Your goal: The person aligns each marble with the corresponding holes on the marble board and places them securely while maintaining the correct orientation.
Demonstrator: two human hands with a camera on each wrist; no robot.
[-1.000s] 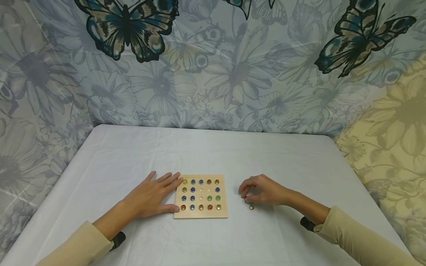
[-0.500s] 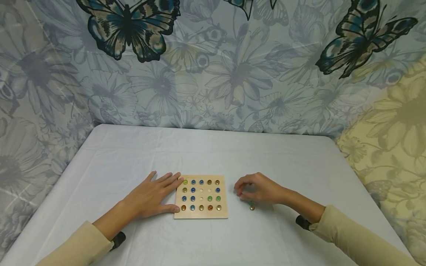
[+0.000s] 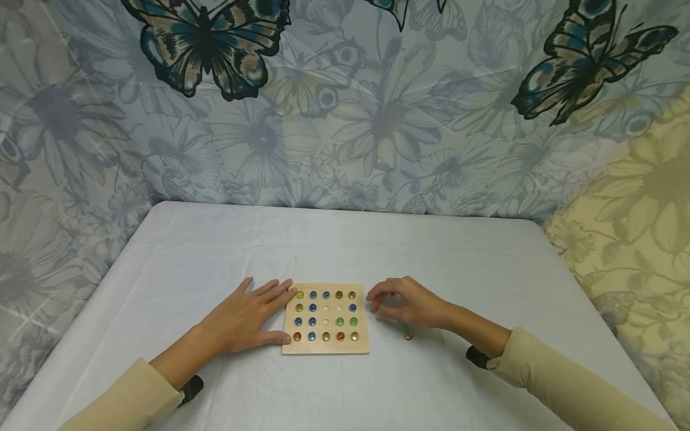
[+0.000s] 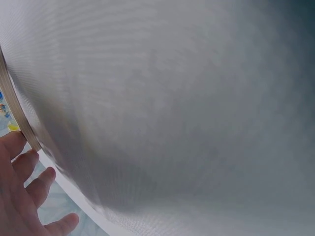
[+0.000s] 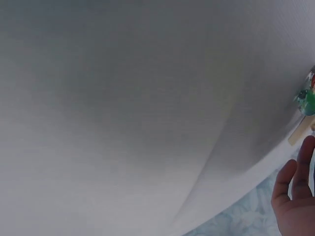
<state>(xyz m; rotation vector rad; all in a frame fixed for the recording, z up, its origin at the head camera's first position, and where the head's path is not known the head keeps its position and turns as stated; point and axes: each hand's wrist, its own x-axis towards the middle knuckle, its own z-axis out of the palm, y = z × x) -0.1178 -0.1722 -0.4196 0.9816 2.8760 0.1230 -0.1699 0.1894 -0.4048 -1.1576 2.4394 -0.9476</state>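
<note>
A square wooden board (image 3: 326,349) lies on the white cloth, bearing rows of glass marbles in blue, green, amber and orange. Three hollows near its middle hold no marble. My left hand (image 3: 245,320) rests along the board's left edge, fingers spread, with index fingertip and thumb on its corners. Just off the right edge, my right hand (image 3: 406,302) pinches a marble between thumb and curled fingers, which hide it. Behind its palm, a green marble (image 3: 406,328) and a brown one (image 3: 408,337) lie on the cloth; the right wrist view shows the green marble (image 5: 308,102) closer.
The white tablecloth (image 3: 215,251) spreads around the board to the table's back edge. A floral fabric with butterflies (image 3: 377,131) hangs behind, and yellow patterned fabric (image 3: 636,239) hangs at the right. Black bands (image 3: 192,388) show at the sleeves.
My right hand has left the loose marbles and moved left and slightly away from me to the board's right edge, uncovering more of the green marble. My left hand stays put.
</note>
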